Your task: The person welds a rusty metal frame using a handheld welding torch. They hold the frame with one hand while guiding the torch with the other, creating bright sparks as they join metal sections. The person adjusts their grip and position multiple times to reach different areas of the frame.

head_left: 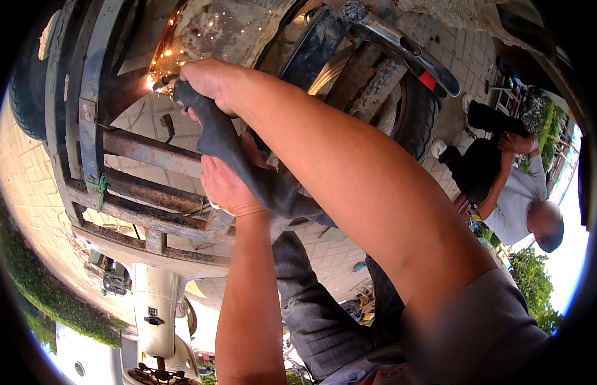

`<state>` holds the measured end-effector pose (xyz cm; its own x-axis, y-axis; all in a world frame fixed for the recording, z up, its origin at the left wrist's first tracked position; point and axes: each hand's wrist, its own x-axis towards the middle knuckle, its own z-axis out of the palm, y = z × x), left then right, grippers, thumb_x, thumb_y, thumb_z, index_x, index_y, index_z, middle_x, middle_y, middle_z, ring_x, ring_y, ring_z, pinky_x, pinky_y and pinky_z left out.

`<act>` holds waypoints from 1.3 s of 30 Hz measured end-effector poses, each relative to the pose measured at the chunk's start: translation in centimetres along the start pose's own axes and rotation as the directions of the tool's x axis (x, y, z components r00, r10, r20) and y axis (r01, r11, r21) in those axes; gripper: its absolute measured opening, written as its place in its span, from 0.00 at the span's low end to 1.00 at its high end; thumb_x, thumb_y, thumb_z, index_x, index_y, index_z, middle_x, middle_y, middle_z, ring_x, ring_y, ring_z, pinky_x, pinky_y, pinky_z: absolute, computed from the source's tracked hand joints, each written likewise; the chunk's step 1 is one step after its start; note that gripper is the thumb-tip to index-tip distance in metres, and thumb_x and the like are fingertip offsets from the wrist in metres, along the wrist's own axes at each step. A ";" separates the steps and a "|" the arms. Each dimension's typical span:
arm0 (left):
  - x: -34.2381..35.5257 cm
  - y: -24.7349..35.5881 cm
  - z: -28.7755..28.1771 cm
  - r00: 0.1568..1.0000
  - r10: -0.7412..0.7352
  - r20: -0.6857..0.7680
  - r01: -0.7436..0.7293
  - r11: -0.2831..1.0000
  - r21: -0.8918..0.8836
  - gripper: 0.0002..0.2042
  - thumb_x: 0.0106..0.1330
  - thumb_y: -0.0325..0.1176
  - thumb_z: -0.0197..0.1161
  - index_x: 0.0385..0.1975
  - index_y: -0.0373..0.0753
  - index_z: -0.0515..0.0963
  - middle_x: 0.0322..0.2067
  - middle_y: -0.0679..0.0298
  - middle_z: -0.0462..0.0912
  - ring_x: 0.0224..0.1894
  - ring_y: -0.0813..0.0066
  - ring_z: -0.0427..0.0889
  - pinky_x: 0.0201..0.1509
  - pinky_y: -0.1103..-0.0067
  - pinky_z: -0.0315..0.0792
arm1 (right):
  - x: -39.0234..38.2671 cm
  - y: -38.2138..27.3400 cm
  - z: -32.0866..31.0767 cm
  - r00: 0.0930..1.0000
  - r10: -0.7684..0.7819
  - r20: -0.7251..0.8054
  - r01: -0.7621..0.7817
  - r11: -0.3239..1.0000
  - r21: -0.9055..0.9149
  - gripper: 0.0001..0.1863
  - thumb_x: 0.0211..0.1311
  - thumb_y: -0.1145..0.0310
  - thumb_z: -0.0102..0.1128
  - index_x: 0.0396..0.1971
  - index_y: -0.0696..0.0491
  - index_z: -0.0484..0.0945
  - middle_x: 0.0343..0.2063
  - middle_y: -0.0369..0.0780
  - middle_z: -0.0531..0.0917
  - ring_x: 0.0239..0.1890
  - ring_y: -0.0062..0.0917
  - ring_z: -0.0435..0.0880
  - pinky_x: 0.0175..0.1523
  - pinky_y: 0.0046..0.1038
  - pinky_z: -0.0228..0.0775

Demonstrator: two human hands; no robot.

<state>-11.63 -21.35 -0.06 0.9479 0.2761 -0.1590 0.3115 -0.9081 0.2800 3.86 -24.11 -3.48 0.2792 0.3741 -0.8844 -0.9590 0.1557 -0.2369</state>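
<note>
My right hand (212, 80) is closed around the front of a black welding torch (221, 131). Further back, my left hand (231, 186) wraps the torch's thick rubber-like handle from below. At the tip, a bright glow throws orange sparks (156, 78) against the edge of a rusty, stained metal sheet (231, 32). Beside it runs a grey and rusty metal frame (93, 96) of parallel bars. The tip's exact contact point is lost in the glare. My right forearm crosses above the rear of the torch.
A curved metal tube (401, 48) and a tyre (421, 115) stand right of the work. A person in a grey shirt (513, 199) and cap is at far right. A cream scooter (156, 308) is at lower left. Green string (102, 186) hangs on the frame over paved ground.
</note>
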 end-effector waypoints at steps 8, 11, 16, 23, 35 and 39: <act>-0.1 -0.4 0.2 1.000 0.023 -0.017 -0.023 1.000 -0.017 0.18 0.60 0.44 0.58 0.40 0.35 0.73 0.36 0.57 0.78 0.40 0.55 0.76 0.40 0.66 0.67 | -0.2 -0.1 -0.1 1.000 -0.001 0.006 0.000 0.999 0.039 0.11 0.64 0.66 0.43 0.34 0.58 0.70 0.24 0.45 0.77 0.24 0.31 0.79 0.19 0.27 0.68; -0.1 -0.4 0.4 0.998 0.042 -0.036 -0.042 0.999 -0.023 0.18 0.59 0.43 0.58 0.41 0.35 0.73 0.35 0.57 0.79 0.40 0.56 0.76 0.40 0.66 0.67 | -0.4 -0.1 -0.1 1.000 -0.011 -0.009 0.011 0.999 0.044 0.11 0.63 0.66 0.44 0.34 0.59 0.70 0.24 0.46 0.77 0.24 0.32 0.78 0.19 0.28 0.68; -0.2 -0.7 0.5 0.997 0.049 -0.054 -0.050 0.999 -0.014 0.17 0.59 0.43 0.59 0.40 0.35 0.73 0.35 0.57 0.79 0.39 0.56 0.76 0.39 0.66 0.68 | -0.3 -0.1 0.0 1.000 -0.018 0.019 0.018 1.000 0.017 0.11 0.63 0.66 0.44 0.34 0.59 0.70 0.25 0.46 0.77 0.23 0.32 0.77 0.19 0.29 0.68; -0.1 -0.6 0.4 0.995 0.059 -0.079 -0.063 0.996 -0.055 0.17 0.59 0.42 0.59 0.40 0.34 0.74 0.34 0.56 0.79 0.38 0.55 0.76 0.39 0.66 0.68 | 0.2 0.1 0.0 0.999 -0.013 0.037 0.015 0.999 -0.034 0.11 0.65 0.64 0.42 0.36 0.55 0.71 0.25 0.42 0.77 0.25 0.28 0.76 0.22 0.26 0.68; -0.2 -0.8 0.3 0.998 0.036 -0.056 -0.038 0.999 -0.036 0.17 0.60 0.42 0.58 0.41 0.35 0.74 0.34 0.56 0.78 0.37 0.55 0.76 0.38 0.66 0.68 | -0.2 0.0 0.2 1.000 0.012 0.014 -0.012 1.000 0.016 0.12 0.65 0.66 0.42 0.34 0.59 0.71 0.24 0.44 0.77 0.23 0.28 0.76 0.19 0.27 0.67; 0.0 -0.4 0.2 0.997 0.052 -0.058 -0.054 0.998 -0.026 0.17 0.60 0.43 0.58 0.40 0.35 0.73 0.33 0.57 0.78 0.37 0.55 0.76 0.38 0.66 0.67 | -0.5 -0.3 0.0 1.000 0.020 -0.019 -0.019 1.000 0.023 0.12 0.64 0.66 0.43 0.33 0.60 0.71 0.25 0.45 0.77 0.24 0.30 0.78 0.19 0.28 0.67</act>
<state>-11.80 -21.10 -0.36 0.9652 0.2460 -0.0890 0.2615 -0.9133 0.3122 3.98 -24.32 -2.97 0.2591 0.3600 -0.8963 -0.9628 0.1695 -0.2102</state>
